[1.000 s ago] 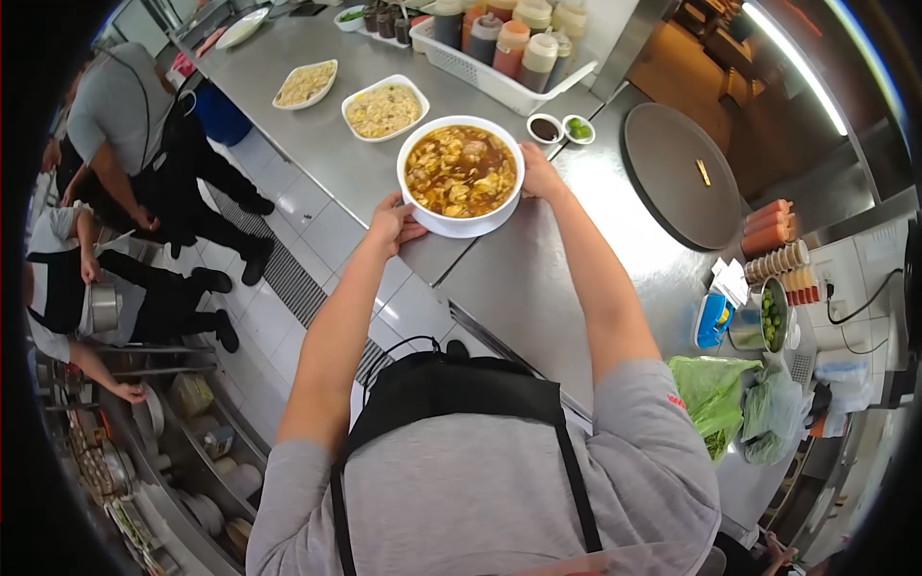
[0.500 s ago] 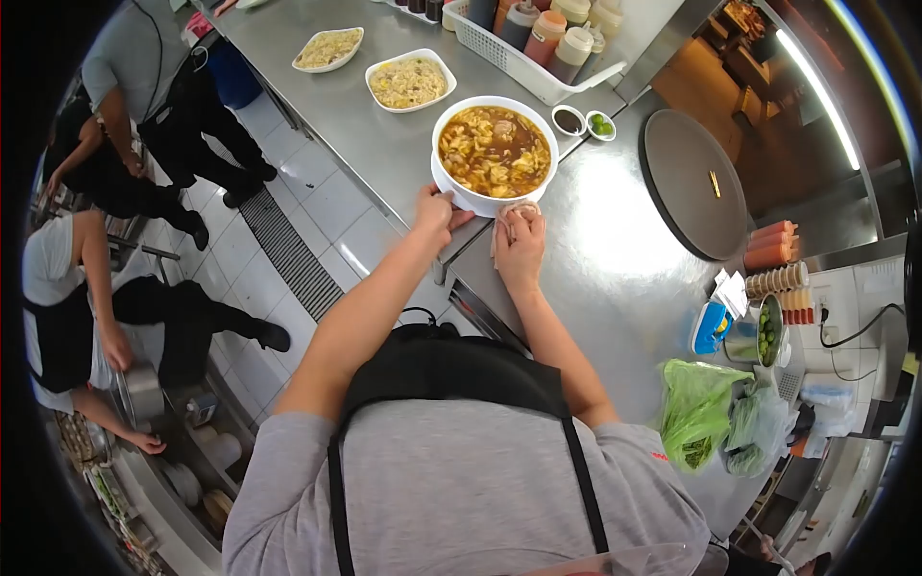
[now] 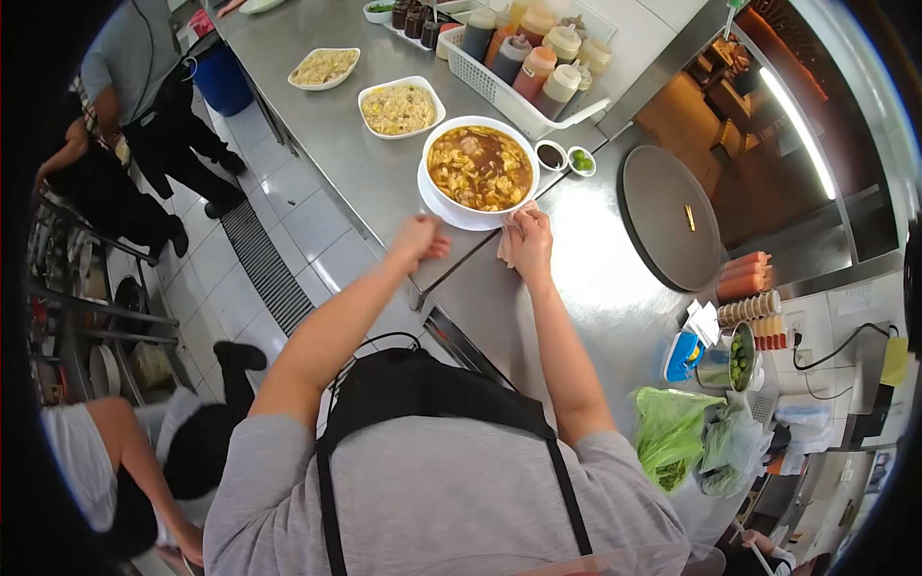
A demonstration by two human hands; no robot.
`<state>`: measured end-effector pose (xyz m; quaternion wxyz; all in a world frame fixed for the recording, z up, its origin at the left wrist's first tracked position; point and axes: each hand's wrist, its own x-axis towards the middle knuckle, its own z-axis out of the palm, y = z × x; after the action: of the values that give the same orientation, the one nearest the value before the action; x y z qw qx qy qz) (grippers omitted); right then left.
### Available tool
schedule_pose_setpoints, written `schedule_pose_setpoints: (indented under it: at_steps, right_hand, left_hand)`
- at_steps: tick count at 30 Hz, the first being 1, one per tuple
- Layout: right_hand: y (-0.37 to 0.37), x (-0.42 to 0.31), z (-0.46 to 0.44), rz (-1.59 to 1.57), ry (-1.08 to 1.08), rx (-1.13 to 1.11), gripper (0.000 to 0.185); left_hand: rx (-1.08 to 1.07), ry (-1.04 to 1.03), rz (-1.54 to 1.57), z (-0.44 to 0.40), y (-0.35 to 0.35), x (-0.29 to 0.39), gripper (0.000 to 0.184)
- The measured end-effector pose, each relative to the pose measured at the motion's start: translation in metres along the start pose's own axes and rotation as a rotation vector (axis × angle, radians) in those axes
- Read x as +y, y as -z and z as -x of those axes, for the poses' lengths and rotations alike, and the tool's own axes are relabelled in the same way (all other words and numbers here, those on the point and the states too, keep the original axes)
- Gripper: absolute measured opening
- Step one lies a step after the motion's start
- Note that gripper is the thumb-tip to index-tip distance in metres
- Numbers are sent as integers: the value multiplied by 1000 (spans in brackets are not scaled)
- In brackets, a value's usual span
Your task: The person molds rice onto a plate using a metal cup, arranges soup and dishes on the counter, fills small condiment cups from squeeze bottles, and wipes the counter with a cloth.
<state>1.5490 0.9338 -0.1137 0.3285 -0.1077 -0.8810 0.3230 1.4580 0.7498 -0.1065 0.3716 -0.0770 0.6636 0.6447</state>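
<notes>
A large white bowl point(image 3: 527, 195) of brown soup with pale egg-like shreds and chunks stands on a white plate point(image 3: 435, 205) on the steel counter. My right hand point(image 3: 531, 244) pinches a folded pinkish cloth point(image 3: 506, 252) against the near right side of the bowl and plate. Just off the plate's near left edge is my left hand point(image 3: 420, 242). Its fingers are loosely curled and slightly blurred, with nothing visible in them. Two small white cups sit right of the bowl: one with dark sauce point(image 3: 549, 156), one with green citrus pieces point(image 3: 581, 160).
Two fried rice dishes point(image 3: 400, 108) point(image 3: 324, 68) lie beyond the bowl. A white basket point(image 3: 499, 91) of sauce bottles stands behind. A round dark tray point(image 3: 669, 219) and a green plastic bag point(image 3: 672, 432) are at right. Co-workers point(image 3: 144, 86) point(image 3: 115, 451) are on the left.
My left hand has let go of the plate's edge and drawn back toward me. My right hand still holds the cloth at the bowl. The view has shifted, and the lower-left co-worker has moved.
</notes>
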Motion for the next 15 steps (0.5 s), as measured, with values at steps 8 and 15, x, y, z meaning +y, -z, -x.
schedule_pose_setpoints:
  at_steps: [8, 15]
  right_hand:
    - [-17, 23, -46, 62, -105, -105, 23]
    - [-33, -6, -6, 93, -211, 1, 21]
  left_hand:
    - [124, -61, 191, -52, 12, 26, 20]
    - [251, -5, 484, -36, -38, 6, 18]
